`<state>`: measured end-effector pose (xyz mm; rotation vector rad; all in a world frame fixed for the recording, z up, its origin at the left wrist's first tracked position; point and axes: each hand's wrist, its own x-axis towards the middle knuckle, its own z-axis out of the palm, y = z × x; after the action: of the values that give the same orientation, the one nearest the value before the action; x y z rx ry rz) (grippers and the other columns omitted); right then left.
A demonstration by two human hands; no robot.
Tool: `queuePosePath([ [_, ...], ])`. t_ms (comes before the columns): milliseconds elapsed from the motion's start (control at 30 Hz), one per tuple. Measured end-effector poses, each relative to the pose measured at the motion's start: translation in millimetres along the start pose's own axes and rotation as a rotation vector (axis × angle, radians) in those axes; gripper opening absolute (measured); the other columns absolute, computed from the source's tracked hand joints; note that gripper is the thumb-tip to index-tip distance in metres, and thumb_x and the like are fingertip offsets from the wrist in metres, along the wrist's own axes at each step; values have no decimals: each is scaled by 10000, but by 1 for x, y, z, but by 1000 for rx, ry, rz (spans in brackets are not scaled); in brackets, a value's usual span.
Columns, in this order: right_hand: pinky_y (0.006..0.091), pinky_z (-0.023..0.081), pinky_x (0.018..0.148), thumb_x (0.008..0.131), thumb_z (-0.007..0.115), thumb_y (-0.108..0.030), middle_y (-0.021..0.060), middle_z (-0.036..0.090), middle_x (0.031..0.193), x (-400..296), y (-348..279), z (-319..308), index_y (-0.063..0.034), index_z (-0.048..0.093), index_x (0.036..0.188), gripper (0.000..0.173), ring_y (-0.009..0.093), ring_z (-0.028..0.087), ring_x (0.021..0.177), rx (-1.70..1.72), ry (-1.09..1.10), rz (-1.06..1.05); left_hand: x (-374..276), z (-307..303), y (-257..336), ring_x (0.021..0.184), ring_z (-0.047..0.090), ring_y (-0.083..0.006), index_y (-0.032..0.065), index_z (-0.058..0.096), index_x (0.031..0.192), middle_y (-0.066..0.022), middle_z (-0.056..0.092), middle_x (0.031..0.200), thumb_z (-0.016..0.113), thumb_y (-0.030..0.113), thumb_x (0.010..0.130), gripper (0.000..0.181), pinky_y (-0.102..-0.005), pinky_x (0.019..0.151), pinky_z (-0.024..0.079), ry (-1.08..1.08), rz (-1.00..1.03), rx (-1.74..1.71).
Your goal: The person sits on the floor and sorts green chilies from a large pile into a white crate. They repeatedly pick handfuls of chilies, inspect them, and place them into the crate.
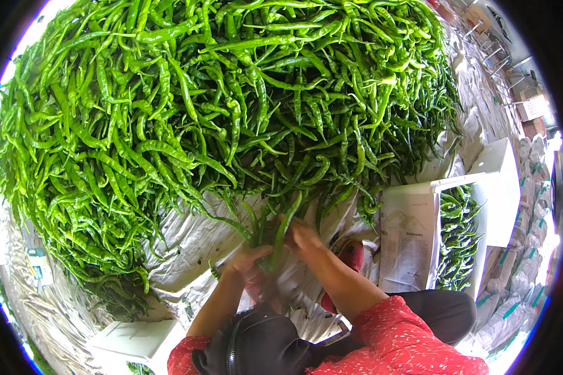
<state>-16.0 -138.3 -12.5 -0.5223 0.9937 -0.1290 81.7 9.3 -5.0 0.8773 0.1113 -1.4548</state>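
Observation:
A big heap of long green chili peppers (225,93) spreads before me on a pale, wrinkled sheet (192,243). At its near edge my left hand (246,259) grips a small bunch of green chili peppers (258,229), their tips pointing away from me. Close on the right, my right hand (304,239) has its fingers at one long, curved green chili pepper (285,225). Motion blur and overlapping peppers partly hide the fingertips of both hands.
To my right stands a white foam box (479,234) with green chili peppers (457,239) in it and a printed paper sheet (408,239) over its side. Plastic-wrapped bundles (511,309) lie beyond. Another white box (136,340) is at lower left. Red shoes (352,255) show below me.

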Motion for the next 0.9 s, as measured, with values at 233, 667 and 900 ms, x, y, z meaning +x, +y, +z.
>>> queuePosePath([
  [233, 401, 501, 767, 886, 603, -116, 182, 585, 1084, 26, -78, 1, 3, 493, 1217, 369, 285, 597, 936, -914, 314, -813, -29, 31, 19, 909, 653, -253, 0, 477, 1293, -142, 643, 1080, 708, 49, 742, 600, -357, 797, 542, -54, 40, -92],
  [667, 392, 457, 887, 710, 720, -149, 98, 547, 1074, 20, -175, 35, -119, 647, 1102, 400, 299, 537, 992, -1699, 294, -1223, -31, -20, 31, 816, 676, -254, -17, 598, 1084, -125, 670, 924, 680, 50, 770, 332, -367, 672, 578, 103, 153, -186],
  [900, 385, 381, 946, 743, 680, -167, 27, 582, 1000, 53, -140, 32, -291, 653, 1131, 407, 230, 533, 1044, -2534, -352, -904, -21, -18, 34, 798, 653, -232, -1, 590, 1091, -101, 661, 921, 675, 90, 787, 329, -371, 681, 559, 141, 217, -129],
])
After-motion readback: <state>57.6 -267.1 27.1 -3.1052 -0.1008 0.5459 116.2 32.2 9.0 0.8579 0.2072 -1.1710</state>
